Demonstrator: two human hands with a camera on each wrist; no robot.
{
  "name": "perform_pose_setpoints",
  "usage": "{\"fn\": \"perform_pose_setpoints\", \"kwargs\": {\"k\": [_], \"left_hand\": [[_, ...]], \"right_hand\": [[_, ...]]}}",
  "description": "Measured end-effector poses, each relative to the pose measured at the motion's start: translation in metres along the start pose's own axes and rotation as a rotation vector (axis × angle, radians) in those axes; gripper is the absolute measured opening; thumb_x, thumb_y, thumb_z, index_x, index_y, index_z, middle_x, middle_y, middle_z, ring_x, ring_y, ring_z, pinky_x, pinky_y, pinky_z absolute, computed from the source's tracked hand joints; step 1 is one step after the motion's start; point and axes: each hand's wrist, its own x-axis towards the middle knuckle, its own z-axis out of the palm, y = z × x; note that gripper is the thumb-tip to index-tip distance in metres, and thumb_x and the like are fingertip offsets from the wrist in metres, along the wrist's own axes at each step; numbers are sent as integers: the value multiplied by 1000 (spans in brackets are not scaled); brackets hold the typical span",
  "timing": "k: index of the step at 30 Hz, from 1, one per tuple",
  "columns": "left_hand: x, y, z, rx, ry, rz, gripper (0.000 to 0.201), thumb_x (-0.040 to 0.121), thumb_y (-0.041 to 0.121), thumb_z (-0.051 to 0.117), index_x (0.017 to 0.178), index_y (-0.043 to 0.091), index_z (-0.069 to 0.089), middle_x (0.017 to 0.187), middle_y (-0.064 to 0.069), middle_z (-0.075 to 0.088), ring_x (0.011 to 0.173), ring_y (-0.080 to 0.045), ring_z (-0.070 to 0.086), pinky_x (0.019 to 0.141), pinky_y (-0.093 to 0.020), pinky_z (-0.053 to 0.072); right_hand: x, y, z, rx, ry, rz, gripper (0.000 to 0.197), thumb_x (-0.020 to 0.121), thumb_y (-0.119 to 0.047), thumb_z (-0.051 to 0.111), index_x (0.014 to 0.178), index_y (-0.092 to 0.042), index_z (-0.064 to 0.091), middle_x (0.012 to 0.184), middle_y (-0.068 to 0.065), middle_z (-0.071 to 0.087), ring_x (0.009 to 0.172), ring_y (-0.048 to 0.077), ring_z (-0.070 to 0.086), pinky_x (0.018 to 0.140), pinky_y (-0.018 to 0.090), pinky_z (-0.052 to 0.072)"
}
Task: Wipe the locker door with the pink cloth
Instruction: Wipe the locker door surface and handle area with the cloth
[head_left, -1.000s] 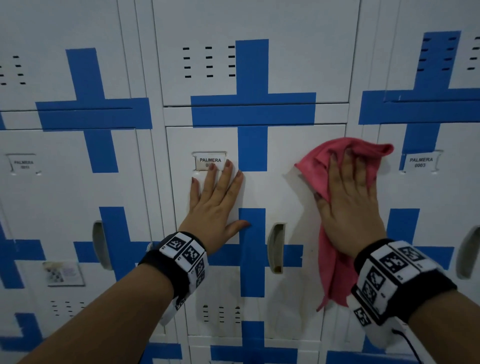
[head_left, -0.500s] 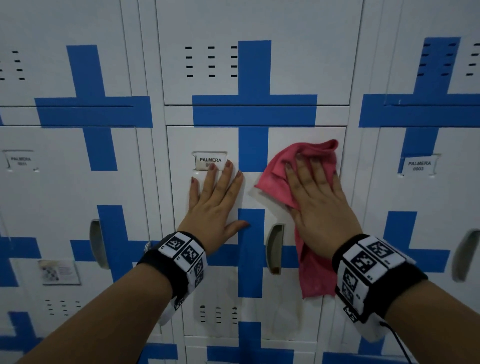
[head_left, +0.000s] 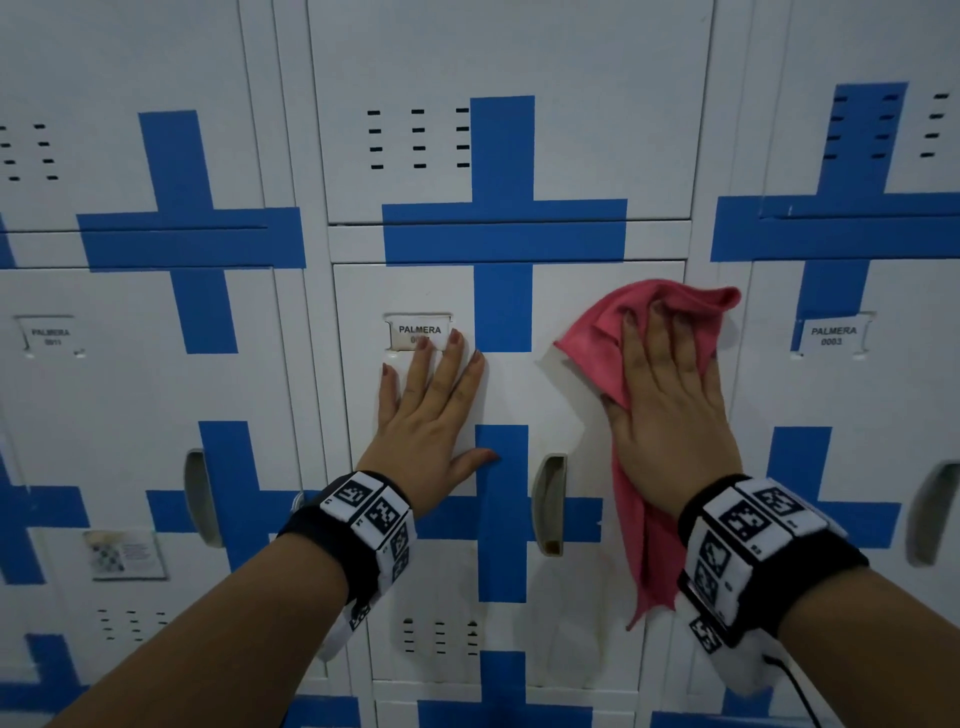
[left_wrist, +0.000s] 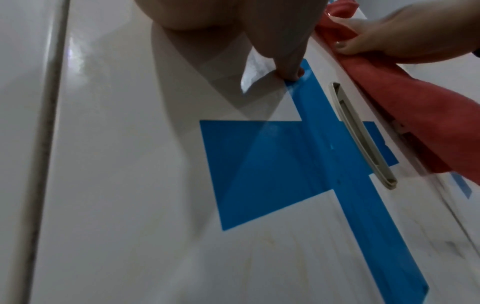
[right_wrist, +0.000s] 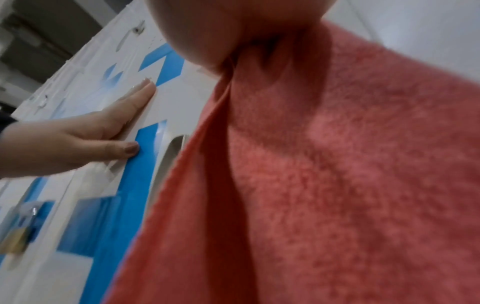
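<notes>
Right hand (head_left: 670, 410), flat on pink cloth (head_left: 649, 467), has swept back right across locker door (head_left: 571, 384); left hand (head_left: 431, 415) braces, fingers spread; wiping mid-stroke.

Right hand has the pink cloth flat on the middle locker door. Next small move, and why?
Probably slide the right hand down and left, pressing the pink cloth across the locker door toward the handle. The cloth sits at the door's upper right; faint stains show lower down.
</notes>
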Motion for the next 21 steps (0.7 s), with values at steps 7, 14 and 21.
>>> {"fn": "perform_pose_setpoints", "kwargs": {"k": [7, 14, 21], "left_hand": [[0, -1, 3, 1, 24, 7, 89, 82, 68, 27, 148, 24, -16, 153, 3, -29, 141, -22, -26, 105, -50, -15], [0, 0, 3, -6, 40, 6, 90, 82, 68, 29, 148, 24, -13, 153, 3, -28, 142, -24, -21, 107, -51, -12], [-1, -1, 4, -3, 44, 3, 91, 83, 68, 30, 147, 25, -17, 154, 3, -26, 142, -24, -22, 108, -51, -13]], "right_hand": [[31, -24, -2, -12, 81, 11, 67, 98, -36, 32, 148, -21, -11, 154, 3, -15, 141, 23, -18, 113, 47, -11], [22, -28, 6, -91, 30, -185, 67, 94, -36, 34, 150, -21, -1, 157, 1, -6, 144, 25, -8, 113, 44, -10], [-20, -14, 23, -149, -79, -301, 69, 92, -36, 40, 150, -18, 8, 157, 5, 4, 144, 24, -4, 114, 49, 2]]}}
